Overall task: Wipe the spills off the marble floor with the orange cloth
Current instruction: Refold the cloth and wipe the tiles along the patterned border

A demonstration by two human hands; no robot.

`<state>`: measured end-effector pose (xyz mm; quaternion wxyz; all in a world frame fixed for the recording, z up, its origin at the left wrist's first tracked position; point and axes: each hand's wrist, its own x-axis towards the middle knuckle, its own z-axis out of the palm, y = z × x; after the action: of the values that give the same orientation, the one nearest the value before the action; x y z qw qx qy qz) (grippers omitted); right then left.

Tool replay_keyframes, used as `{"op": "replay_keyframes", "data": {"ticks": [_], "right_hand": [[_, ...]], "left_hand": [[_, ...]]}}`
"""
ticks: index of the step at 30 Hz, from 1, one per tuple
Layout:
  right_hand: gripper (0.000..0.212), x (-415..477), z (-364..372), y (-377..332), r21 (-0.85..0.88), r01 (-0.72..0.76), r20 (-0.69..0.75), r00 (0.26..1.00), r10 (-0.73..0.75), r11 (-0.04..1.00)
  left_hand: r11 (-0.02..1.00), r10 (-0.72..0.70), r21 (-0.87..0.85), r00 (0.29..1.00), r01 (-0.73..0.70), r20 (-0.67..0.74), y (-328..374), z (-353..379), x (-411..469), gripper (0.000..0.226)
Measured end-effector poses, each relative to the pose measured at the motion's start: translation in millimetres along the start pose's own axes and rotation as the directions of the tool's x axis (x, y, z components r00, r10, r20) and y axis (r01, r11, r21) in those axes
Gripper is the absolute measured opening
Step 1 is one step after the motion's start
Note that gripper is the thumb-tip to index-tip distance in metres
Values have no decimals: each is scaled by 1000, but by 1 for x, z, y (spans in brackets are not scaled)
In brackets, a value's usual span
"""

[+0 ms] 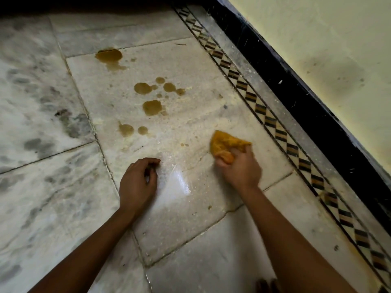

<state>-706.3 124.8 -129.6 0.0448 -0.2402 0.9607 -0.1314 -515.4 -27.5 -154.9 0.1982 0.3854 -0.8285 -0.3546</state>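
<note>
We're looking down at the edge of an indoor room, likely a home: a marble floor (201,127) is running up to a diamond-patterned inlay border (260,112), and black skirting (296,89) is lining a scuffed, pale-yellow painted wall (317,39).

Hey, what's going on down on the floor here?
A person is cleaning the marble floor. The right hand grips the bunched orange cloth against the tile, near the patterned border. The left hand rests on the floor, holding nothing. Several brown spills ahead of the cloth are not yet wiped.
</note>
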Motion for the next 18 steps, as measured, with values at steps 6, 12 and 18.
{"op": "replay_keyframes", "data": {"ticks": [6, 12, 18], "right_hand": [[50, -98, -4, 5, 203, 500, 226, 813, -537, 842], [49, -23, -26, 79, -91, 94, 128, 988, -82, 991], [43, 20, 2, -34, -39, 65, 162, 985, -58, 997]], "left_hand": [[1000, -14, -8, 999, 14, -40, 2, 1, -1, 27], [999, -53, 7, 997, 53, -57, 5, 0, 0, 27], [996, -83, 37, 992, 86, -94, 10, 7, 4, 27]]}}
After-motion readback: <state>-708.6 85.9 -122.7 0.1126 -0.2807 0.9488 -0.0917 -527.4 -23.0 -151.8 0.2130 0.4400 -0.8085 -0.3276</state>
